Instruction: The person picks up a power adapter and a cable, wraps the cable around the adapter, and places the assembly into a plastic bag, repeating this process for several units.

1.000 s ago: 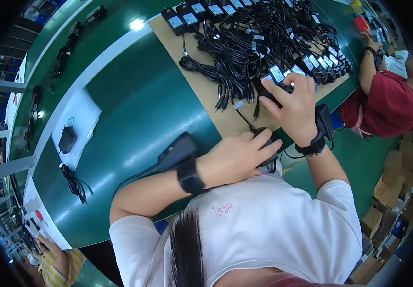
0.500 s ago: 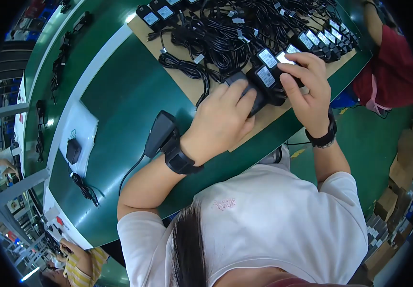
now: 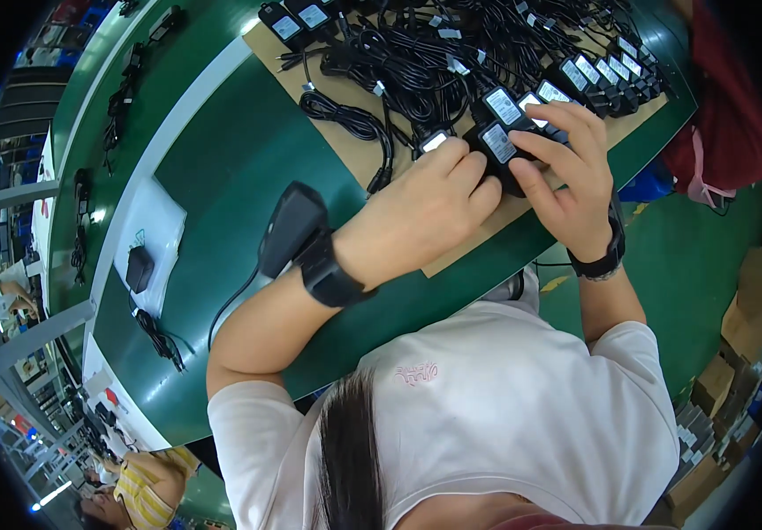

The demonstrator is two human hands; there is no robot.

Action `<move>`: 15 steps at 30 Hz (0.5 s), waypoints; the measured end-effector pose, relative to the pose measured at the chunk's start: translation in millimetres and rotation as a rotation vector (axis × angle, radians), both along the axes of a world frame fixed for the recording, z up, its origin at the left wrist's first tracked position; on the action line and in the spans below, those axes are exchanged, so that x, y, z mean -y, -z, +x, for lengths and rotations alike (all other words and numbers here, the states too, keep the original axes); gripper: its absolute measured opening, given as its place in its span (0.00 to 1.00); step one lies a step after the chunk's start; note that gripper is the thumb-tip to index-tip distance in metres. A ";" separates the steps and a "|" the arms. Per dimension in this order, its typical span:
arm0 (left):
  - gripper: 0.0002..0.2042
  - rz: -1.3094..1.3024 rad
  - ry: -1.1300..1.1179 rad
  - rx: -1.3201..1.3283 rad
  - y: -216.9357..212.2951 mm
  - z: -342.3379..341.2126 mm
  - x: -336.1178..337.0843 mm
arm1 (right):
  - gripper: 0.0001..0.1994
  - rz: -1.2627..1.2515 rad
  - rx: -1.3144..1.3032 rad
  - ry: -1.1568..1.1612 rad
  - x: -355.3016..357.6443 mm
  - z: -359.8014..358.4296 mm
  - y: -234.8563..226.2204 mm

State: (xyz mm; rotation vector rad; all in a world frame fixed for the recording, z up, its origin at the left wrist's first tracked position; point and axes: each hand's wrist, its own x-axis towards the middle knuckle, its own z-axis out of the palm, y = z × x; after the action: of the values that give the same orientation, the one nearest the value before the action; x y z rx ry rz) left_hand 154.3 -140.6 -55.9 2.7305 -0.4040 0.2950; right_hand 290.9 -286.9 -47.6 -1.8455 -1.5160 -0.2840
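While many black power adapters [image 3: 574, 75] already sit in a row on brown cardboard [image 3: 491, 228], one black adapter [image 3: 139, 268] lies apart on white sheets [image 3: 166, 243]. The left hand [image 3: 425, 208] curls by a labelled plug [image 3: 435, 140], grip hidden; the right hand [image 3: 578, 184] spreads loosely by another.

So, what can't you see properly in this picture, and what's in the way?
All in the head view:
Left hand: its fingertips are turned away, so its grip is hidden.
Black adapter beside it: mostly covered by that hand.
Tangled cables: they overlap too much to follow.
Label print: too small.
Person in dark red: cut off by the top edge.
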 end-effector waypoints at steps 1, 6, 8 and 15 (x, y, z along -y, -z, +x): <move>0.17 0.005 0.012 0.050 3.5 2.7 0.3 | 0.11 0.014 -0.002 0.025 -0.6 1.1 1.5; 0.16 -0.102 -0.001 0.102 5.7 7.6 8.3 | 0.11 -0.015 -0.036 0.049 3.3 6.9 6.8; 0.16 -0.186 -0.003 0.124 1.7 11.0 3.5 | 0.11 -0.027 -0.060 0.040 3.0 8.9 10.0; 0.18 -0.247 -0.424 0.248 23.8 -14.4 1.0 | 0.13 0.084 -0.078 0.073 16.9 18.1 8.1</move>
State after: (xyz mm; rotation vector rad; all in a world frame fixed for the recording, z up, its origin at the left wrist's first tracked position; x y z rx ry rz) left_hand 139.9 -141.6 -79.7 2.5165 0.1502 0.7458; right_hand 309.0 -303.9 -55.7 -1.8263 -1.3660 -0.3023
